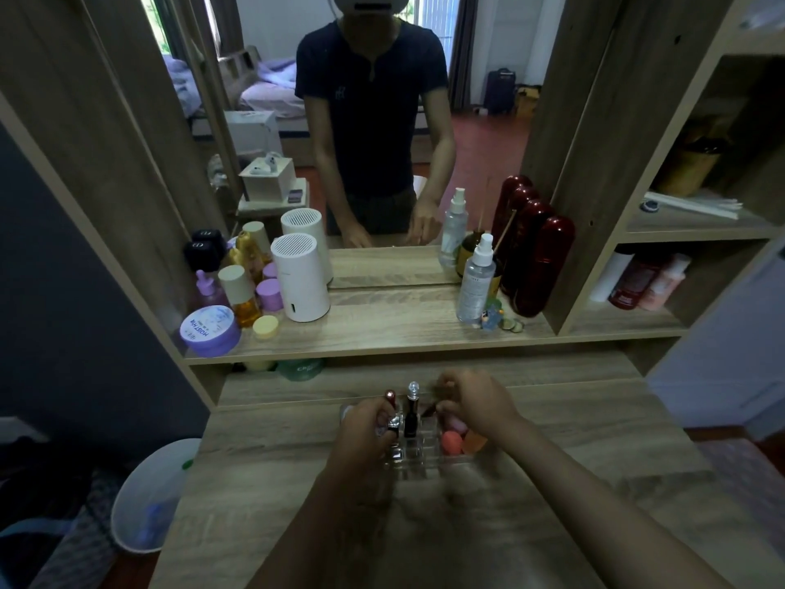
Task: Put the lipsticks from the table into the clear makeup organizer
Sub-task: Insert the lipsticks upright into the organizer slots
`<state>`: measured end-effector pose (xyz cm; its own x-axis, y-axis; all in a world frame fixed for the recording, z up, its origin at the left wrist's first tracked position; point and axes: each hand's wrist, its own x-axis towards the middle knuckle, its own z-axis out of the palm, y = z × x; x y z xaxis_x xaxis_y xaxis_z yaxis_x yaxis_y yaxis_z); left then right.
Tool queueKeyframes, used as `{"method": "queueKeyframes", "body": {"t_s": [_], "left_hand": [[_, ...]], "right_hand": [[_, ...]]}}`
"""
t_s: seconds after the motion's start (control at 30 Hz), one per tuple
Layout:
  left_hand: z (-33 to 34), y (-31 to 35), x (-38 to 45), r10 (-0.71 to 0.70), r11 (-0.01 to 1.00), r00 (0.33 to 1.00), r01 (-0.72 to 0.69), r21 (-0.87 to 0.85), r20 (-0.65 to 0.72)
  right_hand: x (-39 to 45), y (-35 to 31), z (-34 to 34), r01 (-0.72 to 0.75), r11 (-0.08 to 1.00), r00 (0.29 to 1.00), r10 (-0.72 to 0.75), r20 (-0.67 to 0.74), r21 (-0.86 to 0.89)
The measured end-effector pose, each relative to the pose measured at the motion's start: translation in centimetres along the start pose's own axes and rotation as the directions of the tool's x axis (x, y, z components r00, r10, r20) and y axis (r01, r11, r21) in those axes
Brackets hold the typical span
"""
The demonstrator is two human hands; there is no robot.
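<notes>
while my left hand (368, 423) pinches the red lipstick (391, 412) upright, its long axis vertical over the left slots of the clear organizer (424, 457), that hand is the nearer one for the drop. a black lipstick (411, 412) already stands just beside it. my right hand (471, 403) is curled over the right compartment by the sponges (452, 442), seemingly pinching something dark i can't identify.

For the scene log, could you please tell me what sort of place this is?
Probably a wooden dressing table in a bedroom: a large mirror reflecting a bed, skincare bottles and a round purple cream jar on the shelf, and a clear acrylic makeup organizer holding lipsticks.
</notes>
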<state>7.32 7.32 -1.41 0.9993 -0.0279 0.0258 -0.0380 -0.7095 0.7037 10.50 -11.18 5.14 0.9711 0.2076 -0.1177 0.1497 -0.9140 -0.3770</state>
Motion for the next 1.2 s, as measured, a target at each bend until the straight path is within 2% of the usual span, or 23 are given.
{"method": "queueKeyframes", "body": {"t_s": [0.07, 0.27, 0.77, 1.2], "left_hand": [[0.0, -0.2, 0.2, -0.002, 1.000, 1.000, 0.002, -0.005, -0.010], [-0.3, -0.6, 0.2, 0.013, 1.000, 0.999, -0.013, 0.001, -0.037], [-0.7, -1.2, -0.1, -0.025, 0.997, 0.999, 0.023, -0.070, -0.024], [-0.7, -1.1, 0.4, 0.059, 0.997, 0.996, -0.062, -0.044, -0.060]], "right_hand": [[-0.1, 0.0, 0.6, 0.001, 1.000, 0.999, -0.001, 0.032, -0.009], [0.5, -0.6, 1.2, -0.007, 0.999, 1.000, 0.007, 0.005, 0.052], [1.8, -1.6, 0.9, -0.010, 1.000, 0.999, 0.011, 0.036, -0.018], [1.5, -1.5, 0.1, 0.015, 1.000, 0.999, -0.015, 0.028, -0.019]]}}
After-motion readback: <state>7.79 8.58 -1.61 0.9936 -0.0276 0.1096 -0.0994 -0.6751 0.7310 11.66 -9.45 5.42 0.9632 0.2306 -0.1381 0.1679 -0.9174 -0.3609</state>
